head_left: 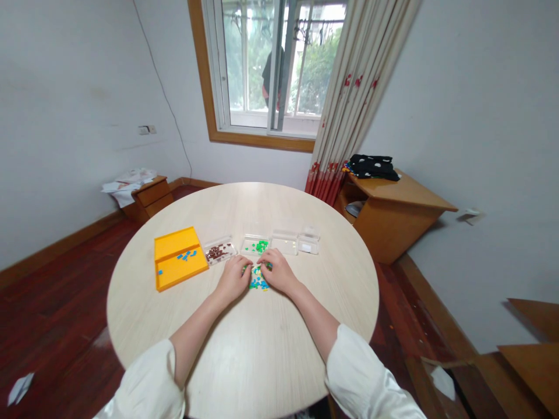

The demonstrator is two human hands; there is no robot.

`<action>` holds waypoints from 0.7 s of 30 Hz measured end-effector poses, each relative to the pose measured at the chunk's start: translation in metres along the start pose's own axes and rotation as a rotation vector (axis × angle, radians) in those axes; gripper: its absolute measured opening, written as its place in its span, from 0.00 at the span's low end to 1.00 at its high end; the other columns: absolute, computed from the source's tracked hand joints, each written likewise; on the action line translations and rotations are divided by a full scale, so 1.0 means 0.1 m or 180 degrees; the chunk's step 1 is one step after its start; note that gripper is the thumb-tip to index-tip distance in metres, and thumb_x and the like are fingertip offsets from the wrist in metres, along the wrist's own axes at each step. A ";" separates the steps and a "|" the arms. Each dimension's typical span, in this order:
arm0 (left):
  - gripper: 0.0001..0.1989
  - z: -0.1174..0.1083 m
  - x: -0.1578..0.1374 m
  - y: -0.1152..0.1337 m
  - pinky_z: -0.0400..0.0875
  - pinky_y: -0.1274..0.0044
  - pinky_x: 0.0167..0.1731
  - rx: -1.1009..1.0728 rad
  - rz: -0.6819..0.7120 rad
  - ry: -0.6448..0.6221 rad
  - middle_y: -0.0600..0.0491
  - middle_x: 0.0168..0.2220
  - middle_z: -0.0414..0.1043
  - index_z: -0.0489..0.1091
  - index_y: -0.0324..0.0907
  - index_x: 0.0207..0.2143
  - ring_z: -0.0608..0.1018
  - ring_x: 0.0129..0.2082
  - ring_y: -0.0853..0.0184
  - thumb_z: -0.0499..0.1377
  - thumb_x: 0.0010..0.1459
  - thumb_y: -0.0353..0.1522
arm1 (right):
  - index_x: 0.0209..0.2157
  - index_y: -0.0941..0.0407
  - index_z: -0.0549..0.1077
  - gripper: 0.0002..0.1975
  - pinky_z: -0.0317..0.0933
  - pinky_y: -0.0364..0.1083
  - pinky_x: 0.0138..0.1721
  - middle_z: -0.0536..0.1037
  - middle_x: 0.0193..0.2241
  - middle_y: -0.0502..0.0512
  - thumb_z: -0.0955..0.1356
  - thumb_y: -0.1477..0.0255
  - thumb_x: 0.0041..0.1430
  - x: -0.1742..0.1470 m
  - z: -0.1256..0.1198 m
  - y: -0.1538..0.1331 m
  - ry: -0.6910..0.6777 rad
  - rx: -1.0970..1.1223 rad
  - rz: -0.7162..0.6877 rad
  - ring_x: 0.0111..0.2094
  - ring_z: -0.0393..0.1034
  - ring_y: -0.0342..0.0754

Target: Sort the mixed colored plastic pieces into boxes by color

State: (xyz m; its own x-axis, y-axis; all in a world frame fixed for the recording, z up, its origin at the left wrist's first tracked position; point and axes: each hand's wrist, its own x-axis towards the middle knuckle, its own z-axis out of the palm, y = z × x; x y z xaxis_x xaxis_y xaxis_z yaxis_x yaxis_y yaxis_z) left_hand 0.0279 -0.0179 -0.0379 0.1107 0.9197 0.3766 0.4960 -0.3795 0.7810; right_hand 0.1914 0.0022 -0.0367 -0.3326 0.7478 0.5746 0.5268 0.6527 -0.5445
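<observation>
A pile of small blue, green and yellow pieces [259, 283] lies on the round table [279, 343], between my two hands. My left hand [234, 276] rests at the left side of the pile, its fingers bent inward and closed. From the right, my right hand [278, 272] reaches over the pile with curled fingers, some coloured pieces showing by the fingertips. What either hand pinches is too small to make out. Just beyond the hands stands a clear box with green pieces [261, 247]. Left of it is a clear box of brown pieces [216, 252].
A yellow two-part tray [177, 237] with several blue pieces [187, 255] lies at the left. Clear boxes [283, 244] with few pale pieces stand behind my right hand, beside a smaller clear box [308, 247]. A wooden desk [406, 198] stands beyond the table's right edge.
</observation>
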 end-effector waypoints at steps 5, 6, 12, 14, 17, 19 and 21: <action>0.07 -0.01 0.00 -0.04 0.61 0.69 0.42 0.0368 0.0060 -0.0002 0.48 0.28 0.70 0.72 0.41 0.25 0.70 0.36 0.60 0.54 0.50 0.27 | 0.28 0.56 0.75 0.08 0.58 0.47 0.40 0.73 0.30 0.54 0.66 0.81 0.50 -0.04 0.00 0.01 -0.0461 -0.0353 0.0028 0.36 0.64 0.48; 0.08 -0.01 0.00 -0.05 0.62 0.69 0.41 0.0542 0.0095 -0.0035 0.48 0.29 0.70 0.72 0.41 0.26 0.70 0.36 0.60 0.53 0.51 0.27 | 0.28 0.56 0.76 0.07 0.57 0.47 0.40 0.73 0.30 0.54 0.66 0.80 0.50 -0.05 0.00 0.02 -0.0497 -0.0395 0.0059 0.36 0.64 0.48; 0.10 0.01 0.02 -0.12 0.64 0.70 0.40 0.1038 0.0235 -0.0069 0.47 0.30 0.72 0.72 0.38 0.28 0.72 0.36 0.62 0.51 0.53 0.27 | 0.30 0.56 0.77 0.07 0.56 0.47 0.42 0.75 0.31 0.54 0.67 0.79 0.51 -0.05 0.01 0.07 -0.0578 -0.0442 0.0151 0.38 0.65 0.48; 0.10 0.01 0.01 -0.13 0.64 0.71 0.40 0.1073 0.0259 -0.0057 0.47 0.30 0.72 0.72 0.38 0.28 0.72 0.36 0.62 0.51 0.54 0.27 | 0.31 0.56 0.77 0.08 0.56 0.47 0.42 0.75 0.32 0.54 0.67 0.80 0.52 -0.05 0.01 0.08 -0.0601 -0.0434 0.0197 0.39 0.66 0.48; 0.10 0.01 0.00 -0.10 0.64 0.71 0.40 0.1105 0.0259 -0.0066 0.48 0.31 0.72 0.72 0.38 0.28 0.72 0.36 0.62 0.51 0.54 0.27 | 0.33 0.56 0.77 0.09 0.55 0.47 0.43 0.76 0.33 0.54 0.66 0.80 0.51 -0.05 0.00 0.07 -0.0640 -0.0395 0.0262 0.39 0.66 0.48; 0.10 0.00 0.00 -0.09 0.64 0.71 0.40 0.1141 0.0248 -0.0090 0.48 0.31 0.71 0.72 0.39 0.28 0.71 0.36 0.62 0.51 0.54 0.27 | 0.34 0.56 0.76 0.10 0.55 0.47 0.43 0.76 0.33 0.54 0.66 0.81 0.51 -0.05 -0.01 0.05 -0.0671 -0.0357 0.0272 0.40 0.66 0.48; 0.10 0.00 -0.01 -0.07 0.64 0.71 0.40 0.1171 0.0254 -0.0107 0.48 0.31 0.71 0.72 0.39 0.29 0.71 0.36 0.62 0.51 0.54 0.27 | 0.35 0.56 0.76 0.11 0.55 0.47 0.43 0.76 0.34 0.54 0.66 0.81 0.51 -0.05 -0.02 0.02 -0.0713 -0.0337 0.0259 0.40 0.66 0.48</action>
State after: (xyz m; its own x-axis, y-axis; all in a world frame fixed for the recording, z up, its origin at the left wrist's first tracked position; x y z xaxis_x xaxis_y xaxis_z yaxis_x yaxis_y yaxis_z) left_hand 0.0243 -0.0161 -0.0437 0.1866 0.8939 0.4077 0.7601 -0.3943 0.5165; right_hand 0.1961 0.0001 -0.0393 -0.4445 0.8133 0.3754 0.6340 0.5817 -0.5097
